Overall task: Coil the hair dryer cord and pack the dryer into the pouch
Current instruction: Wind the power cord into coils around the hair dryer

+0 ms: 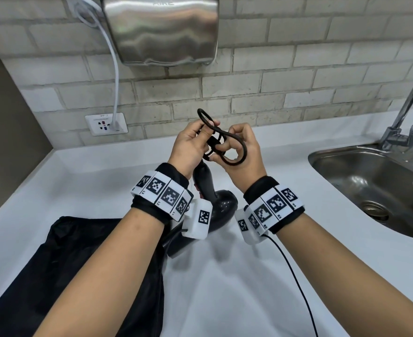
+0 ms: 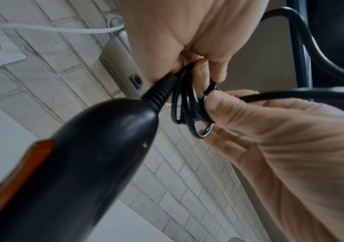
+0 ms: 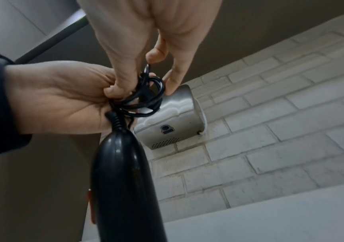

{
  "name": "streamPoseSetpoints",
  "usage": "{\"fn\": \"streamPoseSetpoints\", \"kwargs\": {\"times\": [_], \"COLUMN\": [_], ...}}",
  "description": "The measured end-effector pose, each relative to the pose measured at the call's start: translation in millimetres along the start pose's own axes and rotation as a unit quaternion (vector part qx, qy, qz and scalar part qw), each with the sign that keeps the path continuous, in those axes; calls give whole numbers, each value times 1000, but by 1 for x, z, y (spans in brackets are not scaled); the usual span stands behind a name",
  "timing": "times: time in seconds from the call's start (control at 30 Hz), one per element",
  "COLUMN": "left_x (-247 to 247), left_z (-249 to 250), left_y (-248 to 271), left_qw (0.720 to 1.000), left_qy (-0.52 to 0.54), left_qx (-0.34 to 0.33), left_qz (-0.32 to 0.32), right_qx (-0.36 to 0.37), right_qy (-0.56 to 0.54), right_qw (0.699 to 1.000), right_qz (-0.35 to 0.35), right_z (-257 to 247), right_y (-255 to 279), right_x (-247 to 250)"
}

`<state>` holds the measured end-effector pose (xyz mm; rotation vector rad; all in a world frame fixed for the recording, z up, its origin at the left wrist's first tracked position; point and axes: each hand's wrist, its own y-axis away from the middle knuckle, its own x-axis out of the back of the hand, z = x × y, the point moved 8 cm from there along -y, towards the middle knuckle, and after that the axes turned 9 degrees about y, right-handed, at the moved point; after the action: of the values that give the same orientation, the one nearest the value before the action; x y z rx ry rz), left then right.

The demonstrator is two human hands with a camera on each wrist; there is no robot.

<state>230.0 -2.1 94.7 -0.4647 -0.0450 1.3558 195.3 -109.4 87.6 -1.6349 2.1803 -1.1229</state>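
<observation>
The black hair dryer (image 1: 221, 205) is below my hands over the white counter (image 1: 249, 276), its handle (image 2: 84, 163) pointing up toward my left hand (image 1: 193, 144). My left hand grips a bundle of black cord (image 1: 227, 137) loops near the handle's strain relief (image 3: 115, 122). My right hand (image 1: 242, 152) pinches a loop of the same cord (image 2: 187, 106) between thumb and fingers, right beside the left. One loop sticks up above the left hand. The black fabric pouch (image 1: 91, 263) lies flat on the counter at lower left, partly under my left forearm.
A steel sink (image 1: 371, 186) with a tap (image 1: 405, 113) is set into the counter at right. A metal hand dryer (image 1: 161, 30) hangs on the brick wall, its white cable plugged into a socket (image 1: 106, 124). A thin black wire (image 1: 295, 276) trails from my right wristband.
</observation>
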Motion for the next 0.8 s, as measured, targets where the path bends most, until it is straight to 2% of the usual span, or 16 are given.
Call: {"fn": "streamPoseSetpoints", "kwargs": {"times": [0.13, 0.27, 0.4, 0.47, 0.57, 0.8], "left_x": [-3, -11, -14, -12, -10, -12], "left_z": [-2, 4, 7, 6, 4, -4], "left_y": [2, 8, 11, 9, 9, 6], "left_qw": [1000, 999, 998, 999, 999, 998], "left_qy": [1, 17, 38, 28, 20, 10], "left_qx": [12, 22, 29, 31, 33, 45], "left_qz": [-11, -28, -40, -34, -26, -44], "right_qx": [-24, -12, -10, -26, -49, -38], "right_qy": [8, 54, 62, 8, -35, -36], "right_qw": [999, 997, 998, 1000, 998, 998], "right_qz": [28, 62, 31, -1, -2, -24], "right_z": [8, 3, 1, 4, 6, 9], "right_y": [4, -3, -2, 0, -1, -4], "right_x": [3, 7, 1, -5, -5, -5]}}
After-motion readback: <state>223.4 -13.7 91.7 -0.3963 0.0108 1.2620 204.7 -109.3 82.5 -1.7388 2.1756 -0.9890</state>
